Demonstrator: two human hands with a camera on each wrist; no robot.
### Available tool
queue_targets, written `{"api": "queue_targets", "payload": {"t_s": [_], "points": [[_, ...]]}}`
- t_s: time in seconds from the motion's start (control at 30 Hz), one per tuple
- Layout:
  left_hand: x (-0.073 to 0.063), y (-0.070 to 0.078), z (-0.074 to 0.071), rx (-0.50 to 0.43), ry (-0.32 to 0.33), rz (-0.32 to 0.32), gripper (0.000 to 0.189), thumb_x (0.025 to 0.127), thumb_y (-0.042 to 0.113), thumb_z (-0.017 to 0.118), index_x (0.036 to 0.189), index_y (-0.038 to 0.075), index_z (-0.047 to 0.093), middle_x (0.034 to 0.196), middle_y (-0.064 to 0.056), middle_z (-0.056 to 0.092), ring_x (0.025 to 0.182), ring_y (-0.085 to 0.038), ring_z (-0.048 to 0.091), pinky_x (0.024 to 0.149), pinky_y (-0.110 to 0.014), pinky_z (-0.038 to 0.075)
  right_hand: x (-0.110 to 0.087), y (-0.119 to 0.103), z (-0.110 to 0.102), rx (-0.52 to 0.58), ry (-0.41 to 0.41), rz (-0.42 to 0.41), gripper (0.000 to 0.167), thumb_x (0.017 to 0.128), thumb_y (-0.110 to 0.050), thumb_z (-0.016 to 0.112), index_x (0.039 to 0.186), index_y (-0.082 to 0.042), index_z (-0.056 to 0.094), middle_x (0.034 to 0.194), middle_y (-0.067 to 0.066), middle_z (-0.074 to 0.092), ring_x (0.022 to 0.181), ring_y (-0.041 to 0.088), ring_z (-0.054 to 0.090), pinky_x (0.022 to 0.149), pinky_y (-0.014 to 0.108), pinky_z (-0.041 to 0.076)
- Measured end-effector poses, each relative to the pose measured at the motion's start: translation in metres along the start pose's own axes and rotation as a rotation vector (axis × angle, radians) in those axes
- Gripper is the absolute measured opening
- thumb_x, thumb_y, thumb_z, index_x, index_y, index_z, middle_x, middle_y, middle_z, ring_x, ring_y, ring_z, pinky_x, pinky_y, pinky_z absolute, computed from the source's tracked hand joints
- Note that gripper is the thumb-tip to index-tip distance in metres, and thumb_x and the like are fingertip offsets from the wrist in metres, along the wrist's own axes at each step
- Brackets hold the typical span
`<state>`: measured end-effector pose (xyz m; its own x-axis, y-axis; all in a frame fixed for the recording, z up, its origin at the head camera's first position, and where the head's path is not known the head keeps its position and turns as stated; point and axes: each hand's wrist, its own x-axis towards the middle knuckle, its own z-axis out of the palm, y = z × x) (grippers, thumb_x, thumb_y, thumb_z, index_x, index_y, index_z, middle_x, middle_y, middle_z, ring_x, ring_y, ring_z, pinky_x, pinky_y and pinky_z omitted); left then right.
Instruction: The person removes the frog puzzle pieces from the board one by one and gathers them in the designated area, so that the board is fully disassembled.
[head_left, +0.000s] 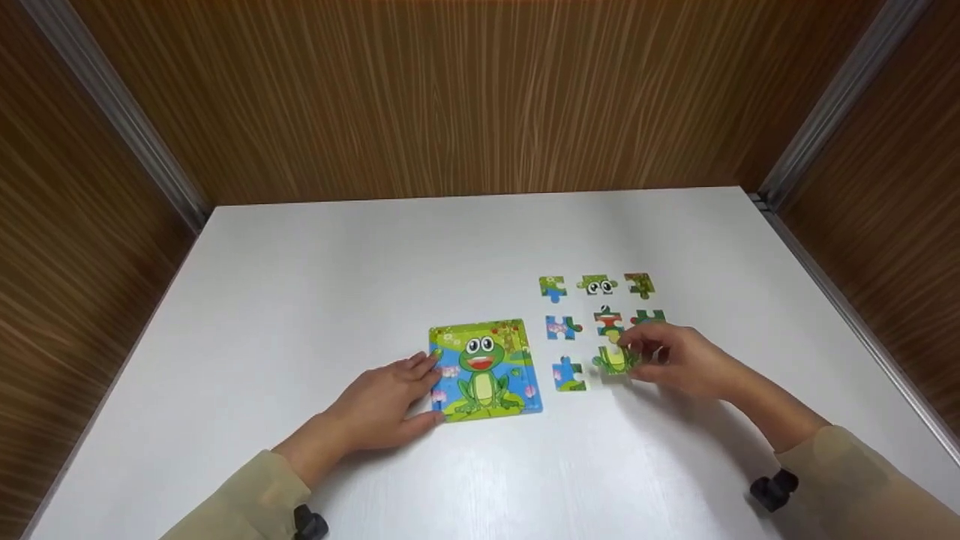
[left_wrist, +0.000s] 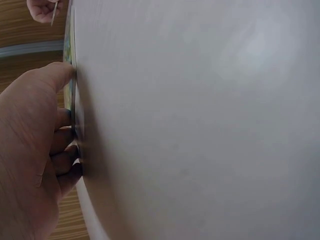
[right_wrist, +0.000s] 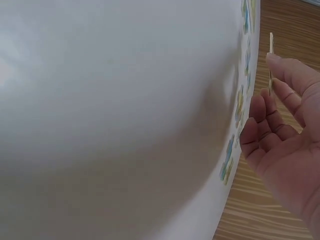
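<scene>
My right hand pinches a puzzle piece that shows the frog's belly and legs. In the right wrist view this piece appears edge-on between thumb and finger, raised off the table. My left hand rests against the left side of the frog puzzle board, its thumb at the lower left corner and its fingertips along the edge. The board lies flat and bears the whole frog picture. Loose pieces are spread in rows to its right, among them the eyes piece and the mouth piece.
More loose pieces lie around: a top left piece, a top right piece, a pink flower piece, a blue and green corner piece and a partly covered piece. Wood-grain panels enclose the white table.
</scene>
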<state>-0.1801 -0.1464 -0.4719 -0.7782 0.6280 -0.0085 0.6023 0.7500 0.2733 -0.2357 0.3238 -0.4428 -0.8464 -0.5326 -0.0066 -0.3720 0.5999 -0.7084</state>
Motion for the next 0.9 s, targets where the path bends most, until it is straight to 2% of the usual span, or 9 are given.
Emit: {"api": "queue_targets", "payload": {"t_s": [0.3, 0.53, 0.9], "points": [[-0.001, 0.0, -0.001, -0.016, 0.009, -0.011, 0.069, 0.104, 0.051, 0.059, 0.152, 0.003, 0.057, 0.161, -0.015, 0.048, 0.15, -0.034, 0.045, 0.115, -0.052, 0.045, -0.003, 0.01, 0.001, -0.005, -0.037, 0.105, 0.036, 0.088, -0.003, 0.083, 0.121, -0.009, 0.072, 0.101, 0.004, 0.065, 0.091, 0.024, 0.058, 0.076, 0.024, 0.053], [0.0, 0.001, 0.0, -0.03, -0.011, -0.031, 0.07, 0.103, 0.052, 0.058, 0.154, 0.004, 0.056, 0.163, -0.014, 0.047, 0.151, -0.033, 0.043, 0.116, -0.053, 0.044, -0.01, 0.012, 0.0, -0.015, -0.037, 0.175, 0.038, 0.089, -0.01, 0.085, 0.124, -0.008, 0.071, 0.111, 0.004, 0.068, 0.098, 0.024, 0.059, 0.081, 0.022, 0.054], [0.0, 0.002, 0.0, -0.019, -0.003, -0.03, 0.069, 0.103, 0.052, 0.058, 0.153, 0.004, 0.057, 0.162, -0.014, 0.048, 0.151, -0.034, 0.044, 0.115, -0.053, 0.045, -0.009, 0.013, 0.004, -0.004, -0.047, 0.199, 0.038, 0.089, -0.016, 0.088, 0.123, -0.012, 0.073, 0.119, 0.004, 0.067, 0.105, 0.024, 0.06, 0.09, 0.023, 0.053]]}}
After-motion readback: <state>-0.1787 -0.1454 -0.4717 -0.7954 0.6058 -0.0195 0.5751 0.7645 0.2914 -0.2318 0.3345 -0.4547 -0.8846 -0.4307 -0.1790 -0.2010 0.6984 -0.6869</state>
